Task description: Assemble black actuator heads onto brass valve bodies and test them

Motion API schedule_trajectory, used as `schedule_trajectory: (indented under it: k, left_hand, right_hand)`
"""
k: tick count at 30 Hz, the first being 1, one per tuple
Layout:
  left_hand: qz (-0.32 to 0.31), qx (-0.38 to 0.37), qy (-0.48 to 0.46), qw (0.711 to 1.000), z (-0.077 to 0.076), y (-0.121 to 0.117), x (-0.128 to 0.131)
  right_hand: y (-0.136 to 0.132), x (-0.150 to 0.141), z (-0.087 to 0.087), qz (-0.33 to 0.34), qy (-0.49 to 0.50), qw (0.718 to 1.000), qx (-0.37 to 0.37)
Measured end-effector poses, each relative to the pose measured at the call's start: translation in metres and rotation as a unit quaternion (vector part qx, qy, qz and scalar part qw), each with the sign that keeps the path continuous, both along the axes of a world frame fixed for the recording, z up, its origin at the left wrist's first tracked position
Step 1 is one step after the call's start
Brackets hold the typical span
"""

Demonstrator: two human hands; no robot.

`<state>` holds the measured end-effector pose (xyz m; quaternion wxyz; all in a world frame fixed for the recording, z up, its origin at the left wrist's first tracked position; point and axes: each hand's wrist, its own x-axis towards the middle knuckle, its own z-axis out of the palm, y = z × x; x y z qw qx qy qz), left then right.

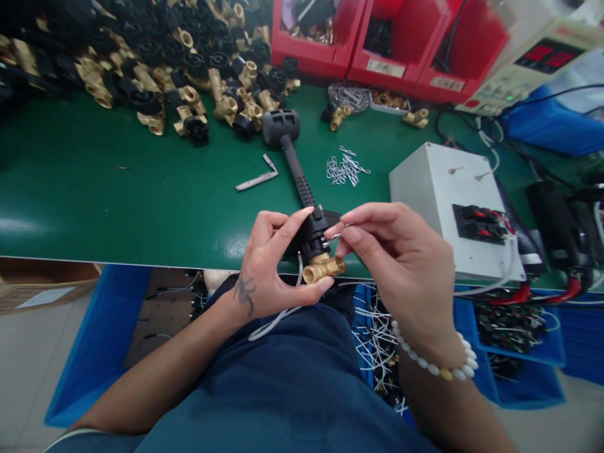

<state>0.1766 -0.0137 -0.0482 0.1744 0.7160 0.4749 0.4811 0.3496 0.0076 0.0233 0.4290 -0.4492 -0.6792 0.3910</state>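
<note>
Head view: the left hand (268,270) wraps its thumb and fingers around the work, thumb under the yellow brass tubular fitting (323,270) and index finger up along the black plastic housing (317,234) joined to it. The pair sits between the two hands, in front of the bench's near edge. The right hand (406,270) pinches, between thumb and forefinger, a small silver wire piece (336,236), apparently a clip, its end at the housing's side just above the brass; whether it has entered an opening cannot be told.

To do this well, the left grip should keep housing and brass squarely seated, while the right lines the wire up straight and pushes evenly; forcing it at a slant could bend it. Keeping the left fingertips out of its path also seems wise.

A thin white cable (274,324) hangs below the left hand and is best kept slack. Beyond, on the green bench top (94,189), lie a black mallet with a ribbed handle (282,128), a loose cluster of silver wire clips (346,168) and a grey bent metal rod (257,181).
</note>
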Motion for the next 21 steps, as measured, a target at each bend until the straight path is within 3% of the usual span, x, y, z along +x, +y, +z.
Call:
schedule_trajectory:
  k: [6,16,21]
  left_hand:
    - [0.004,0.003,0.014,1.000,-0.0003,0.0007,-0.0001]
    - [-0.001,0.010,0.018,1.000,-0.0016,0.0008,-0.0003]
    - [0.000,0.004,0.008,1.000,-0.0025,0.0016,-0.0015]
  right_hand:
    - [-0.0008,-0.0043,-0.0035,-0.016,-0.078,0.996,0.049]
    - [0.0029,-0.0031,0.0011,0.009,-0.089,0.996,0.023]
    - [0.0043,-0.0079,-0.0061,0.007,-0.097,0.990,0.102]
